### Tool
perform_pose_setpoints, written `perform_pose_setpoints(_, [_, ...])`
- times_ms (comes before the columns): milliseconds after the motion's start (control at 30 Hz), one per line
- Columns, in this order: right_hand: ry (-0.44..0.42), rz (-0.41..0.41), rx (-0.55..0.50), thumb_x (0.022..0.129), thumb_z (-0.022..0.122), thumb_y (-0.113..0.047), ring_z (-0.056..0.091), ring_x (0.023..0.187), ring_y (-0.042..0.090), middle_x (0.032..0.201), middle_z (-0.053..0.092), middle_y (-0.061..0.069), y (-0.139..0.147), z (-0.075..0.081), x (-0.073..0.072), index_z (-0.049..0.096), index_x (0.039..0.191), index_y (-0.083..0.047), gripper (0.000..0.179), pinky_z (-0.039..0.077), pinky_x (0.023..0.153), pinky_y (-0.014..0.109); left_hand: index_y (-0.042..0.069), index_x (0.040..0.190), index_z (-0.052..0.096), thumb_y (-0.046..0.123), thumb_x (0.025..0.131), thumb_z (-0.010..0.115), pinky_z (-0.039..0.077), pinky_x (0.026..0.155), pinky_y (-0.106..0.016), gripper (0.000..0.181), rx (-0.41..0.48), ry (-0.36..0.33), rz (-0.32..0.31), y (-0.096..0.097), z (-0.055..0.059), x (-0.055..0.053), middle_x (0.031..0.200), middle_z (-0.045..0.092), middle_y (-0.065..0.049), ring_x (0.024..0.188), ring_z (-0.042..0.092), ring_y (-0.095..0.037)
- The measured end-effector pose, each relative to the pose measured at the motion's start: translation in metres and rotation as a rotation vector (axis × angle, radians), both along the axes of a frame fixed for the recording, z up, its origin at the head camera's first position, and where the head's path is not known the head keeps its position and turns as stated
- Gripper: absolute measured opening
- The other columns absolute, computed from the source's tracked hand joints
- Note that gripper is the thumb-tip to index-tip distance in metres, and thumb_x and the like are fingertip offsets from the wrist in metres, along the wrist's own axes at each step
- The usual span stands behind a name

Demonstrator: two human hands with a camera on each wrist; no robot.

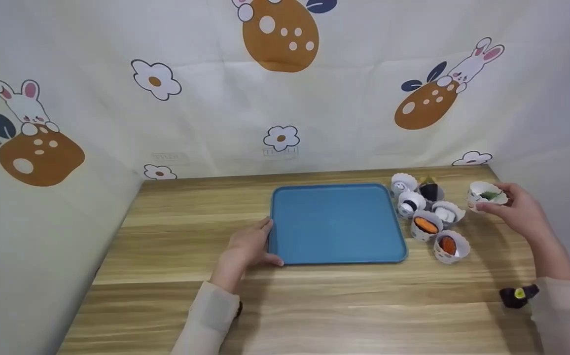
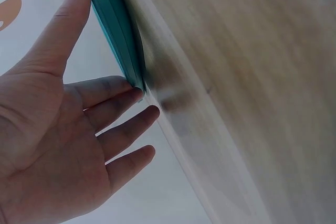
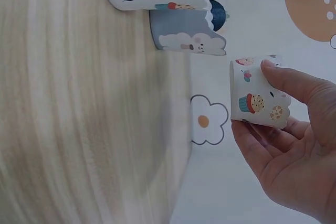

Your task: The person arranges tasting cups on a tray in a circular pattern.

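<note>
In the head view my right hand [image 1: 524, 209] pinches a white paper cupcake cup [image 1: 487, 195] with something green inside, lifted above the table at the right. The right wrist view shows that cup [image 3: 259, 93] printed with small cakes, between the thumb and fingers of my right hand [image 3: 294, 129]. At the left edge of a blue rectangular tray [image 1: 337, 224], my left hand [image 1: 248, 246] touches the rim with spread, mostly straight fingers. From the left wrist, my left hand [image 2: 68, 124] has its thumb and fingertips against the tray's rim [image 2: 118, 30].
Right of the tray stand several paper cups holding sushi-like pieces, among them an orange-topped piece [image 1: 426, 225] and a red-topped one [image 1: 447, 245]. A small black object with a yellow spot [image 1: 519, 296] is by the right sleeve. A printed curtain [image 1: 206, 128] hangs behind the wooden table [image 1: 181, 231].
</note>
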State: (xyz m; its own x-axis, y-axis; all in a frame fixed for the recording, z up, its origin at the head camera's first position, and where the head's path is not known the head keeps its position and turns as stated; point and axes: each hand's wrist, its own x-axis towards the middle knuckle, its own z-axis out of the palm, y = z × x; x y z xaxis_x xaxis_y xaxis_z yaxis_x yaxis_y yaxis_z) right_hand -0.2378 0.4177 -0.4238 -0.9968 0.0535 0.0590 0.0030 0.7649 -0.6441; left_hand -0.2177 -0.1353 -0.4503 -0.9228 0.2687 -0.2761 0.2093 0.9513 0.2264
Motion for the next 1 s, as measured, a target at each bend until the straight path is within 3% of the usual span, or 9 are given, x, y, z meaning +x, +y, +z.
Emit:
perform_pose_setpoints(300, [-0.008,0.01,-0.009,0.094,0.069,-0.035,0.038,0.078,-0.022,0.129,0.049,0.038,-0.007,0.01,0.0,0.03,0.144,0.017,0.082,0.043,0.062,0.008,0.006,0.156,0.032,0.053,0.075,0.082,0.036,0.119,-0.047,0.106,0.007,-0.001,-0.003,0.001,0.001,0.0,0.165,0.028,-0.009,0.149,0.034,-0.031])
perform_pose_setpoints(700, [-0.008,0.027,-0.027,0.093,0.069,-0.039,0.045,0.079,-0.016,0.128,0.052,0.032,-0.028,0.019,-0.004,0.034,0.145,0.012,0.08,0.048,0.062,0.015,0.006,0.156,0.031,0.053,0.075,0.082,0.034,0.12,-0.048,0.107,0.025,-0.008,0.007,-0.001,0.001,0.0,0.165,0.026,-0.01,0.15,0.032,-0.032])
perform_pose_setpoints(1000, [0.002,0.051,-0.032,0.092,0.071,-0.037,0.045,0.082,-0.015,0.128,0.054,0.029,-0.044,0.021,-0.009,0.039,0.142,0.009,0.076,0.044,0.065,0.01,0.006,0.156,0.032,0.054,0.074,0.083,0.037,0.118,-0.046,0.107,0.013,0.003,-0.002,0.0,0.001,0.0,0.165,0.029,-0.009,0.148,0.035,-0.031])
